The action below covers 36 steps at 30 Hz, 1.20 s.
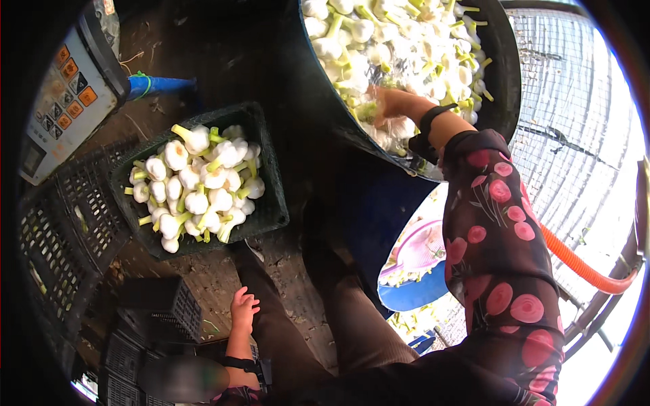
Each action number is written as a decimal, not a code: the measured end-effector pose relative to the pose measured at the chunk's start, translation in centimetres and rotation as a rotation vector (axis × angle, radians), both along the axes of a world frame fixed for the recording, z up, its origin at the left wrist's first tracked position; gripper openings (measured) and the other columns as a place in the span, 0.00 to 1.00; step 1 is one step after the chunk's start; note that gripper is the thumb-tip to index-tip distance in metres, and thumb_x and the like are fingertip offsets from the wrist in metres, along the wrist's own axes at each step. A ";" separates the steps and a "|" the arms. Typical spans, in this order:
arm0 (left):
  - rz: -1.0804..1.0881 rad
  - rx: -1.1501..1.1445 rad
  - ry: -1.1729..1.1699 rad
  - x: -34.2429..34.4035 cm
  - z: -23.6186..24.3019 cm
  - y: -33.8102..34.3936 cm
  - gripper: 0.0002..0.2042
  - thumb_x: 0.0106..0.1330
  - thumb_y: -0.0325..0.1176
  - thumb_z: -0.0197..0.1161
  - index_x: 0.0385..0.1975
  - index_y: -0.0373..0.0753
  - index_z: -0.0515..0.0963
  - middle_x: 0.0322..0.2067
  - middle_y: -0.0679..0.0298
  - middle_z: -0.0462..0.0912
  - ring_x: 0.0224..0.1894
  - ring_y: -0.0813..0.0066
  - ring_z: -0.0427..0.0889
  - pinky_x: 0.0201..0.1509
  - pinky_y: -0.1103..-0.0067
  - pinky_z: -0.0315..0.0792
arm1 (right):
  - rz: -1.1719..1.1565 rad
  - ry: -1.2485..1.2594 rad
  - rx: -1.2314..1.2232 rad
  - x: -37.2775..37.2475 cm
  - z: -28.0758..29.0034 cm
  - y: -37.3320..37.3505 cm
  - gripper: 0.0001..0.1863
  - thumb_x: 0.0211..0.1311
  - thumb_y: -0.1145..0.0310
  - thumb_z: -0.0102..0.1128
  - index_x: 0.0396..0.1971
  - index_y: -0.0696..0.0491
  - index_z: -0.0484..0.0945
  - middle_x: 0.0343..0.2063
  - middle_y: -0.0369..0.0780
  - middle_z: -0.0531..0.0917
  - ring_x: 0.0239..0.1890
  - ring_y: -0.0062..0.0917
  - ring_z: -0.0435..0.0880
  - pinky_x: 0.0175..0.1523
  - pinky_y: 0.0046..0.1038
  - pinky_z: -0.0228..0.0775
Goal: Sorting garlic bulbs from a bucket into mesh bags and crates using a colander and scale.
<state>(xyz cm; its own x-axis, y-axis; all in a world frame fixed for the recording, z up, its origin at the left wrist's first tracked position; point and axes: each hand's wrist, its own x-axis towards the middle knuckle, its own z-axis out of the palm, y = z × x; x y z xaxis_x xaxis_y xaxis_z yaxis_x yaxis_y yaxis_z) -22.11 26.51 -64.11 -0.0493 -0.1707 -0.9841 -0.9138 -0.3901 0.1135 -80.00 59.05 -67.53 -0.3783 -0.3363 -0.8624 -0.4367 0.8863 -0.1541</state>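
Observation:
My right hand (393, 105) reaches into a large dark tub (497, 61) at upper right, among white garlic bulbs with pale green stems (413, 34). Its fingers are blurred and partly hidden by bulbs and what looks like water. The arm wears a black wrist band and a dark sleeve with pink flowers. My left hand (244, 308) hangs low beside my leg, fingers apart and holding nothing. Above it, a dark green plastic crate (274, 210) holds a heap of garlic bulbs.
A scale with orange keys (64, 101) and a blue pipe (162, 85) are upper left. Black crates (74, 216) stand left and below. Under the tub are a blue container (413, 294) and pink basket (413, 254). An orange hose (596, 277) curves at right beside wire mesh (555, 101).

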 end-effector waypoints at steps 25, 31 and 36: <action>0.102 0.013 -0.044 0.9 -1.6 -1.3 0.21 0.64 0.28 0.58 0.58 0.41 0.66 0.44 0.60 0.76 0.40 0.70 0.80 0.38 0.75 0.77 | -1.137 -0.535 -0.516 -3.4 1.2 -7.7 0.44 0.60 0.35 0.45 0.62 0.60 0.61 0.53 0.50 0.74 0.55 0.34 0.75 0.57 0.34 0.69; 0.103 -0.015 0.002 1.3 -1.6 -1.6 0.21 0.66 0.30 0.56 0.58 0.39 0.66 0.44 0.59 0.77 0.38 0.70 0.81 0.38 0.76 0.76 | -1.209 -0.502 -0.624 -3.1 0.0 -6.3 0.23 0.67 0.55 0.48 0.55 0.54 0.69 0.45 0.43 0.80 0.42 0.29 0.81 0.45 0.33 0.75; 0.139 -0.019 0.080 0.2 -1.7 -2.3 0.20 0.66 0.29 0.56 0.58 0.38 0.66 0.44 0.58 0.77 0.37 0.71 0.81 0.37 0.78 0.74 | -1.310 -0.409 -0.784 -2.7 6.7 -1.0 0.27 0.62 0.49 0.52 0.55 0.53 0.69 0.42 0.45 0.80 0.36 0.34 0.82 0.37 0.38 0.78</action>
